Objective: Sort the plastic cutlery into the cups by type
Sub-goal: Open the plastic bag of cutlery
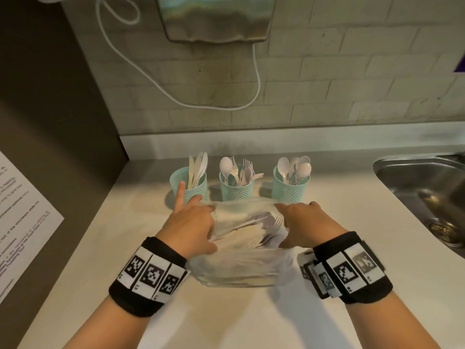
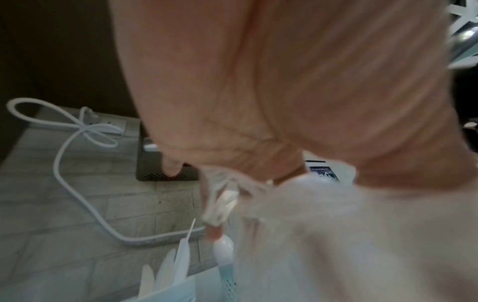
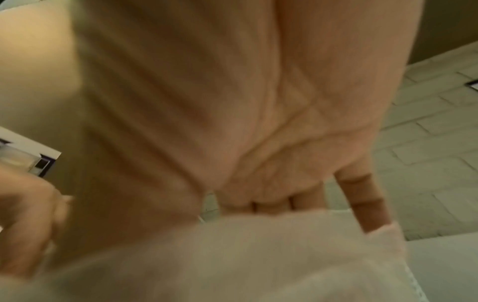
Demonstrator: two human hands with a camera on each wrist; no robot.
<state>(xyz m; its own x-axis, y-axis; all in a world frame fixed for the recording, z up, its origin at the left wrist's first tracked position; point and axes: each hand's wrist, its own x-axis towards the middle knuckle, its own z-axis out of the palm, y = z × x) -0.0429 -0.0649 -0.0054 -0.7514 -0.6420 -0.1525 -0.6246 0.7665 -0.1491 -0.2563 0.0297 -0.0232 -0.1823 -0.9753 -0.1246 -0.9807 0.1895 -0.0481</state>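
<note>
A clear plastic bag (image 1: 239, 268) of white cutlery (image 1: 251, 230) lies on the counter between my hands. My left hand (image 1: 193, 222) pinches the bag's left rim, its index finger pointing up beside the left cup. My right hand (image 1: 299, 222) grips the right rim, and the mouth is stretched open between them. Behind stand three teal mesh cups: the left cup (image 1: 188, 183) holds knives, the middle cup (image 1: 236, 187) holds forks with a spoon, the right cup (image 1: 290, 187) holds spoons. In the wrist views the bag (image 2: 336, 235) (image 3: 232, 255) is blurred against each palm.
A steel sink (image 1: 425, 187) is set into the counter at the right. A white cable (image 1: 201, 96) hangs on the tiled wall under a mounted unit (image 1: 216, 18). A printed sheet (image 1: 22, 217) hangs on the dark panel at the left.
</note>
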